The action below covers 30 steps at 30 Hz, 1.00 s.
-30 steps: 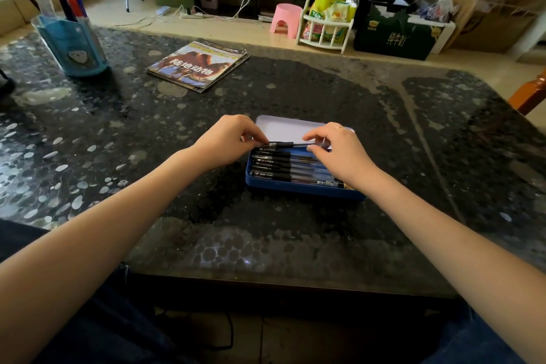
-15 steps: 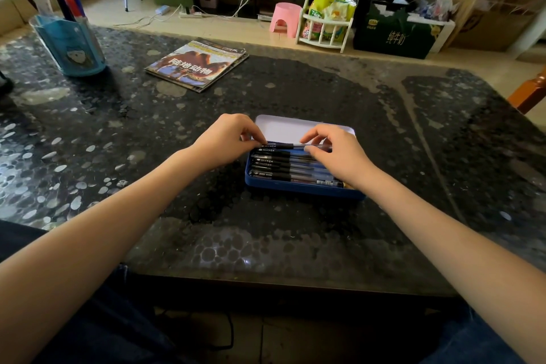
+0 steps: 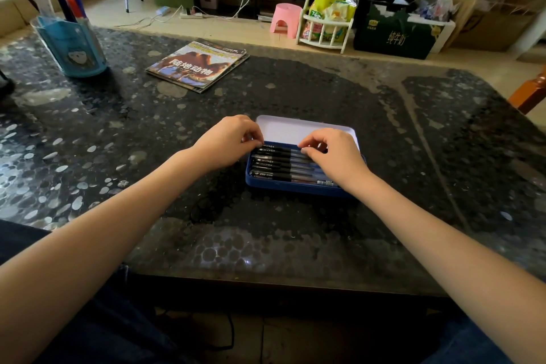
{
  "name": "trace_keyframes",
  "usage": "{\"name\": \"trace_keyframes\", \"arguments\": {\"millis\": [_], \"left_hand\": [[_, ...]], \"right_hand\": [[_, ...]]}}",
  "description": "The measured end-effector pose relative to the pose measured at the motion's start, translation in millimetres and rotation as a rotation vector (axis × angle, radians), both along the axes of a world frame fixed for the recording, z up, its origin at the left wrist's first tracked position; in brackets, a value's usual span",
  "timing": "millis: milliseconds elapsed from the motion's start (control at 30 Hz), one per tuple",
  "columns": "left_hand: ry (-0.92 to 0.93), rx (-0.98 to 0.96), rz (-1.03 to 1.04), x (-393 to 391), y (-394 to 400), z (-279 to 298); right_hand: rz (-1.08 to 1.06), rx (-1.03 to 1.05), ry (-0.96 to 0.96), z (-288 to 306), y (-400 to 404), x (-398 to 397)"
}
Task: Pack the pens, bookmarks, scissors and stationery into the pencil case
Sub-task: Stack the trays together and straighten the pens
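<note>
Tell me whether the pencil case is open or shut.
Open: the pencil case lid is swung back, with black pens lying exposed inside.

We count one blue metal pencil case [image 3: 295, 188] with its pale lid open; inside it lie six black pens [image 3: 277, 167] with clear barrels, side by side, though the rows under the fingers are hard to separate, so the count may be off by one; we see two bare hands, the left hand [image 3: 227, 139] and the right hand [image 3: 334, 154]; on the dark speckled glass-topped table [image 3: 266, 245] we count one stack of glossy magazines [image 3: 198, 65], and one light blue pen holder [image 3: 74, 47] with about three markers [image 3: 74, 9] in it; on the floor beyond, one small pink plastic stool [image 3: 285, 19].
</note>
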<state>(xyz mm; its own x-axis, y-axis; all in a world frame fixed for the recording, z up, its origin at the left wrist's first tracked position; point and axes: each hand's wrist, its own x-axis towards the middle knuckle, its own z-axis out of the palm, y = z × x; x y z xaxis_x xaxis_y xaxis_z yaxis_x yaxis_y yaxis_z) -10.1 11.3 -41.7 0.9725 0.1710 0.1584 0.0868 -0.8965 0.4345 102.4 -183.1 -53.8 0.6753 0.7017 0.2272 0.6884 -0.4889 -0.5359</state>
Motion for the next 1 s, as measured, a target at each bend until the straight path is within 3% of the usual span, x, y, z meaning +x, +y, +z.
{"name": "trace_keyframes", "arguments": {"millis": [433, 633, 800, 867, 1000], "left_hand": [[-0.011, -0.004, 0.034, 2.5, 2.8, -4.3], [-0.147, -0.04, 0.089, -6.2, -5.8, -6.1], [0.156, 0.004, -0.176, -19.7, -19.5, -8.0], [0.238, 0.104, -0.192, -21.9, -18.1, -11.7], [0.229, 0.139, -0.176, -19.5, -17.1, -16.1]], "right_hand": [[0.018, -0.007, -0.017, -0.7, 2.0, -1.3], [-0.002, -0.048, -0.18, 4.3, -7.8, -19.5], [0.109, -0.428, -0.139, 5.5, -15.7, -40.4], [0.111, -0.486, -0.102, 4.3, -14.8, -41.2], [0.093, -0.483, -0.082, 3.6, -11.8, -41.4]]}}
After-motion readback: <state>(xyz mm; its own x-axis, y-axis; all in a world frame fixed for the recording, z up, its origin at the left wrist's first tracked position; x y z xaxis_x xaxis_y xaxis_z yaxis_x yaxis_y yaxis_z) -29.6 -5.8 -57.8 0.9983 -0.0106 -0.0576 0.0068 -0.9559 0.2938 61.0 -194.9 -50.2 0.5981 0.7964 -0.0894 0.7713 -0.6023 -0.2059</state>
